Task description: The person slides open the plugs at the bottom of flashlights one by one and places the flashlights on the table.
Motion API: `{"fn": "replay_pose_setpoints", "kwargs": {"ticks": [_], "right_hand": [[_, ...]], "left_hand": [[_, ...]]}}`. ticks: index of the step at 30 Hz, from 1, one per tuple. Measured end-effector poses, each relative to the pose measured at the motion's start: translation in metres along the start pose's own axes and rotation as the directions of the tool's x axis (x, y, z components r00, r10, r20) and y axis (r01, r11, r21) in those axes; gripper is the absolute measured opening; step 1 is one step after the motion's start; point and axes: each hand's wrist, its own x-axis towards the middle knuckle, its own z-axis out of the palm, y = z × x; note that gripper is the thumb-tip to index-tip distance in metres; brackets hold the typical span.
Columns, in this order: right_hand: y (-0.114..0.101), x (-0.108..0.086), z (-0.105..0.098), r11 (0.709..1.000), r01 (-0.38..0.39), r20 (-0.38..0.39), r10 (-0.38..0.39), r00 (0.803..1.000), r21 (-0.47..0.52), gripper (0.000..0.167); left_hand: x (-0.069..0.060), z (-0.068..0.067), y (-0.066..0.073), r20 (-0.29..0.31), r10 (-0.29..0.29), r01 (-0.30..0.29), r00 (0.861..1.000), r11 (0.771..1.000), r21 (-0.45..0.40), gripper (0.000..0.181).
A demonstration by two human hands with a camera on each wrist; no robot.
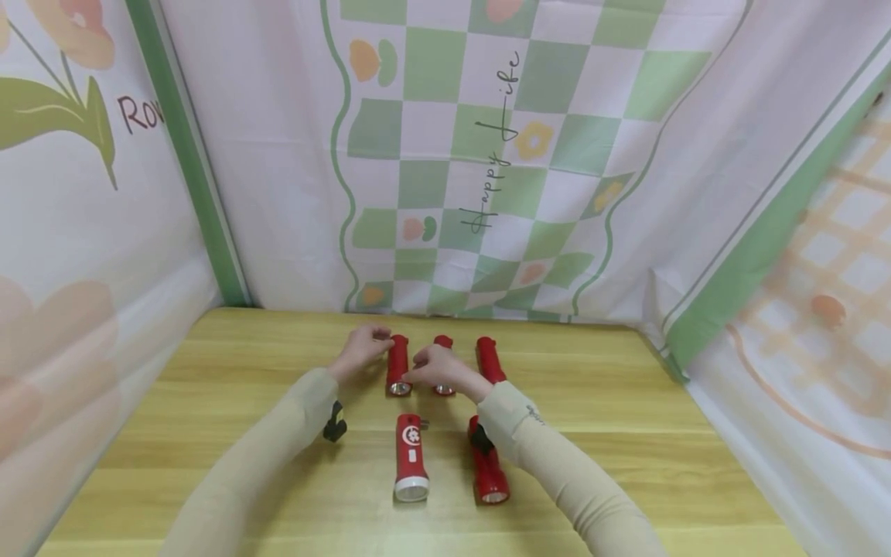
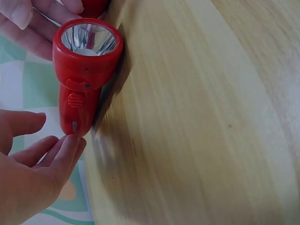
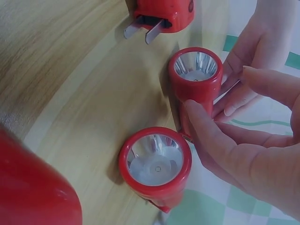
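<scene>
- While the left hand (image 1: 362,348) and the right hand (image 1: 442,367) reach over the tabletop (image 1: 592,410), the red back left torch (image 1: 397,360) lies between them
- This torch lies long ways, with its tail toward the far edge and its shiny lamp end (image 2: 88,40) facing back to the person
- It is to the right of the left hand and to the left of the right hand; the left one is nearer the tail, and the right one is nearer the lamp end
- The left fingers (image 2: 70,145) are almost straight, with their tips right at the tail, and the left thumb (image 2: 28,123) is spread away, so they pinch nothing
- The right fingers (image 3: 211,136) stretch out along the torch's side, with the right thumb (image 3: 272,84) apart from them; I cannot tell if they press on it
- The middle torch (image 1: 443,340) is just beside it, partly under the right hand, and the back right torch (image 1: 489,358) lies past that
- Nearer the person are the white-rimmed torch (image 1: 410,441), with two metal prongs (image 3: 140,30) poking out, and the front right torch (image 1: 492,472), partly behind something black (image 1: 480,439) at the right wrist
</scene>
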Motion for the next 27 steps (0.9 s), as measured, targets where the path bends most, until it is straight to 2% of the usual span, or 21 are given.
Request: {"fn": "replay_pose_setpoints", "kwargs": {"ticks": [3,9,12,20,25,27], "right_hand": [[-0.001,0.001,0.001,1.000,-0.008,0.007,0.008,1.000,0.002,0.053],[-0.002,0.003,0.002,1.000,-0.002,0.037,0.001,0.999,0.023,0.026],[-0.002,0.005,0.004,0.999,-0.011,0.039,0.010,0.999,0.031,0.022],[-0.002,0.010,0.009,0.998,-0.053,0.044,0.052,0.998,0.021,0.025],[-0.002,0.015,0.013,0.998,-0.059,0.037,0.059,0.998,-0.009,0.038],[-0.003,0.016,0.014,0.998,-0.067,0.035,0.067,0.997,-0.014,0.037]], "left_hand": [[0.000,0.000,0.000,0.005,-0.009,0.009,1.000,1.000,-0.002,0.041],[0.001,0.000,0.000,0.007,-0.035,0.035,0.999,0.999,0.034,0.040],[0.002,0.001,0.000,0.008,-0.046,0.046,0.999,0.998,0.052,0.041],[0.003,0.001,0.000,0.027,-0.063,0.061,0.998,0.996,0.064,0.041],[0.005,0.002,-0.001,0.029,-0.066,0.064,0.997,0.996,0.063,0.041],[0.006,0.002,-0.001,0.033,-0.072,0.070,0.997,0.996,0.059,0.042]]}}
